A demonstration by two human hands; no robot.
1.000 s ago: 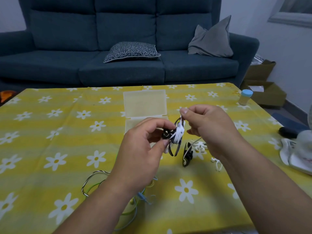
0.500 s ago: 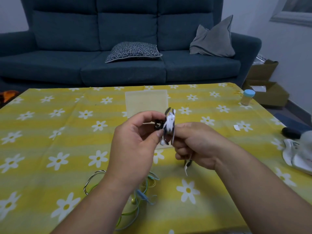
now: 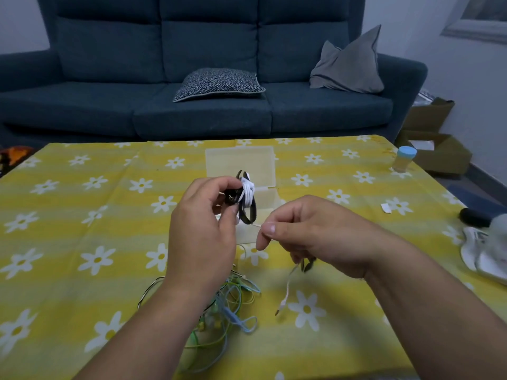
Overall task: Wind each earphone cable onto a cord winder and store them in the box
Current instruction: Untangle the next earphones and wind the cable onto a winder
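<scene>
gripping the black cord winder [image 3: 247, 221] in the left hand [image 3: 203, 231], thumb and fingers curled round it, held up off the table right in front of the box. got the white earphone cable [image 3: 248, 192] wrapped round its middle in a fat bundle. pinching the loose stretch of that cable between thumb and forefinger of the right hand [image 3: 315, 234], just right of the winder and a bit lower, other fingers loosely curled. below that hand, a short tail dangling, plug [image 3: 280, 310] close to the yellow flowered tablecloth [image 3: 82, 215]. behind the hands, sitting open on the table, the clear plastic box [image 3: 247, 160]. nearer in, by the left wrist, a loose tangle of green and blue cables [image 3: 233, 305]. can't tell what the dark bit [image 3: 307, 266] under the right hand is.
</scene>
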